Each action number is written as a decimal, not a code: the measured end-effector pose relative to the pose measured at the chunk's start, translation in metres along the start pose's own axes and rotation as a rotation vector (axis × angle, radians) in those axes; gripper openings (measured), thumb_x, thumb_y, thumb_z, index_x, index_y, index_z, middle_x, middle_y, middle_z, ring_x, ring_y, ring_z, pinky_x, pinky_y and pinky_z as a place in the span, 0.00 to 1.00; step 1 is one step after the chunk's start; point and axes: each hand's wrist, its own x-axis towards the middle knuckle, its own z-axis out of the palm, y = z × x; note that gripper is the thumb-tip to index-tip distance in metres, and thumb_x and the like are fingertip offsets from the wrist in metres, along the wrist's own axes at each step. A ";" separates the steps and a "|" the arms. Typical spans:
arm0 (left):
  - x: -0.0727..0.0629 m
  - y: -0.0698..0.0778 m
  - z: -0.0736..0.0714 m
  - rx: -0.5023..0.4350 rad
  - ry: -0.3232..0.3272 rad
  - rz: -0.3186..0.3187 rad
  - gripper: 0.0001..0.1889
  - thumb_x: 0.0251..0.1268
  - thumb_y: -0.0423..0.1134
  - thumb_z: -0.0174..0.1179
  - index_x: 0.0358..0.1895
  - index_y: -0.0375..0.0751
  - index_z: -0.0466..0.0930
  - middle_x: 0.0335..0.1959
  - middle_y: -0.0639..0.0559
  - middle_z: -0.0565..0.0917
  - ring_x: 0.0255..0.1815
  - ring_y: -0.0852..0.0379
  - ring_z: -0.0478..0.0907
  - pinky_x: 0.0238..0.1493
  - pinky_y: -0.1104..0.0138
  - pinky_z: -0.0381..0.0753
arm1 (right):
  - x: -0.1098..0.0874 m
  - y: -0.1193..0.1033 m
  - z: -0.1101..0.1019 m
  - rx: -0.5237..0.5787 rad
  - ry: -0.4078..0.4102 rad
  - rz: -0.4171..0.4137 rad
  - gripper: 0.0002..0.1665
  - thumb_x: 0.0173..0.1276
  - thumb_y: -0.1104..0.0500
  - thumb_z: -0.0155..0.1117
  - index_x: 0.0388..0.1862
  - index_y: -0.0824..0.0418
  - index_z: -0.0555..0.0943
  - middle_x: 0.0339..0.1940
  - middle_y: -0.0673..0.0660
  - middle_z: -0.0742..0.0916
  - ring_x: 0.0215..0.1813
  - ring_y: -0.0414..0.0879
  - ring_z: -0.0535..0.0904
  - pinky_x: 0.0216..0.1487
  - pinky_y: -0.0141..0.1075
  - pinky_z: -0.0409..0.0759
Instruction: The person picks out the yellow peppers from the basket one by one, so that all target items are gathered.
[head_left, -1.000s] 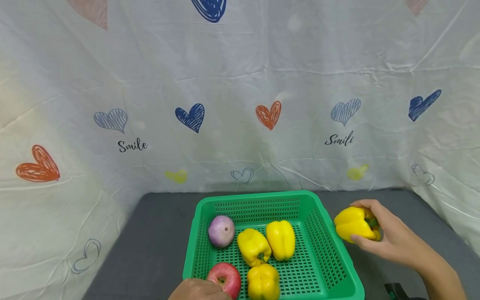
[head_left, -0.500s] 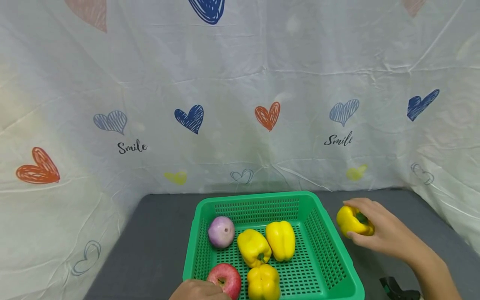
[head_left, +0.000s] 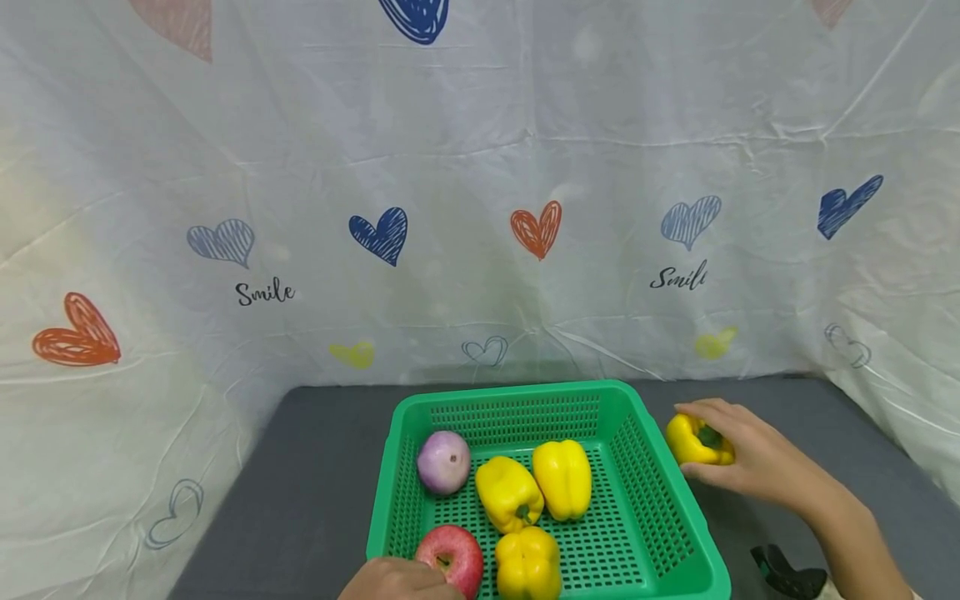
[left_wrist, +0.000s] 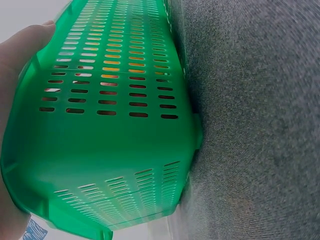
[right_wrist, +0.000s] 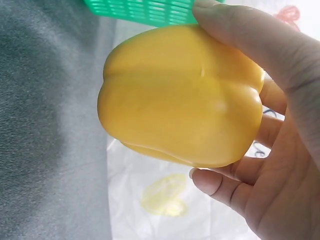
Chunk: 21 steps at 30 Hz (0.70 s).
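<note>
My right hand (head_left: 738,450) holds a yellow bell pepper (head_left: 693,439) by its sides, just off the right wall of the green plastic basket (head_left: 660,446). Up close in the right wrist view, thumb and fingers curve round the bell pepper (right_wrist: 182,97), its smooth lobed body facing the camera. At the basket's near left corner, my left hand (head_left: 401,581) grips the rim, partly cut off by the frame edge. The left wrist view has that hand (left_wrist: 15,65) along the basket's rim, outside its slotted wall (left_wrist: 100,140); most of its fingers are hidden.
Inside the basket lie a purple onion (head_left: 443,462), a red apple (head_left: 453,557) and three yellow bell peppers (head_left: 508,493). It stands on a dark grey table (head_left: 300,483). Behind hangs a white sheet (head_left: 450,125) with printed hearts. A black strap (head_left: 787,573) lies by my right wrist.
My right hand drew slightly right, then came back left with the bell pepper, which has turned a little in its grip. The left hand and the basket stay put.
</note>
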 end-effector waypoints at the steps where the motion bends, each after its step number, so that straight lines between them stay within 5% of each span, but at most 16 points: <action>1: 0.000 0.000 0.000 0.002 -0.001 0.001 0.13 0.73 0.41 0.61 0.29 0.62 0.71 0.22 0.69 0.56 0.22 0.75 0.49 0.24 0.80 0.49 | 0.001 0.001 0.001 0.006 -0.007 0.001 0.42 0.53 0.49 0.83 0.65 0.61 0.76 0.56 0.59 0.81 0.45 0.45 0.74 0.35 0.36 0.77; 21: 0.000 0.000 0.001 -0.008 0.006 0.006 0.13 0.73 0.39 0.60 0.29 0.62 0.73 0.21 0.69 0.58 0.23 0.76 0.52 0.24 0.83 0.53 | 0.009 0.016 0.017 0.124 -0.101 0.015 0.37 0.55 0.60 0.79 0.62 0.68 0.76 0.51 0.56 0.82 0.40 0.40 0.73 0.32 0.34 0.76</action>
